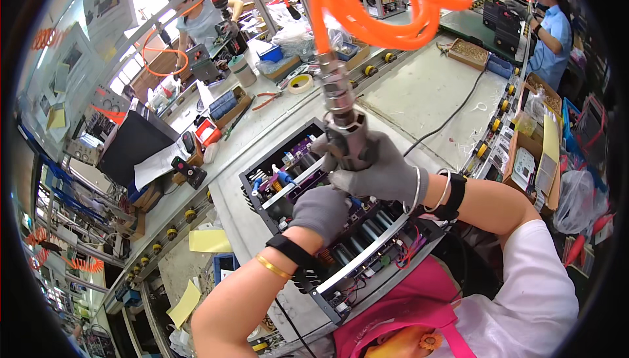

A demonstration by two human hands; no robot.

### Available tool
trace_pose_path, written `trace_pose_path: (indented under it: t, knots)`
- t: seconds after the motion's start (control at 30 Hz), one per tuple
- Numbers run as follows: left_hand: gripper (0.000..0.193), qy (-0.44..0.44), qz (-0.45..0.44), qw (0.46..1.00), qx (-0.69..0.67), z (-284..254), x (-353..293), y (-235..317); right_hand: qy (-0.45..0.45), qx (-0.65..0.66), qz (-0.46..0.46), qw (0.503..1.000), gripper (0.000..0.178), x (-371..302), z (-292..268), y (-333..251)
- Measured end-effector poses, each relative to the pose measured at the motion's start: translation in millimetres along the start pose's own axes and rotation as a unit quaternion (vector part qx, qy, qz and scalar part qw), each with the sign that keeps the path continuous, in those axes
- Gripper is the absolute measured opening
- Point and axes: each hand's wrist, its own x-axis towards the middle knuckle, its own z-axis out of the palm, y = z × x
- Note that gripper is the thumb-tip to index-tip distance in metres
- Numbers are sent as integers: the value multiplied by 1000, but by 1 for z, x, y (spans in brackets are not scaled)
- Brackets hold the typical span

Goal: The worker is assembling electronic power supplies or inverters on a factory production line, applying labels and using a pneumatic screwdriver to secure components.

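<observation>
My right hand (390, 173), in a grey glove, is wrapped round an air screwdriver (339, 93) held upright, its bit end hidden behind my hands. An orange coiled air hose (386, 27) runs up from its top. Just beside it on the left, my left hand (321, 210), also gloved, is closed with its fingertips by the tool's lower end; what they hold is hidden. Both hands are over an open electronic unit (367, 243) with a black frame, silver rails, dark cylinders, purple boards and coloured wires. Both wrists wear black straps.
Pliers (267, 100), a tape roll (300, 83) and boxes lie on the far bench. A black cable (452, 119) crosses the bench at right. Yellow paper (209, 241) lies at left. A co-worker (552, 37) stands at far right, another person (200, 27) at far left.
</observation>
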Motion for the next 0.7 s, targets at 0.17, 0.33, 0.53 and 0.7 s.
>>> trace_pose_path:
  t: [0.17, 0.33, 0.53, 0.7]
  knots:
    - [26, -17, -92, 699, -709, -29, -48, -33, -5, -17, 15, 1000, 32, 3, -5, -29]
    - [24, 83, -48, 575, -813, -19, -97, -28, 32, 177, -158, 971, 43, -4, 0, -69]
    - [27, 88, -71, 556, -823, -19, -101, -2, -18, 215, -221, 951, 58, -28, 11, -89]
    - [30, 70, -25, 499, -864, -14, -98, 14, -41, 246, -229, 941, 61, -37, 13, -90]
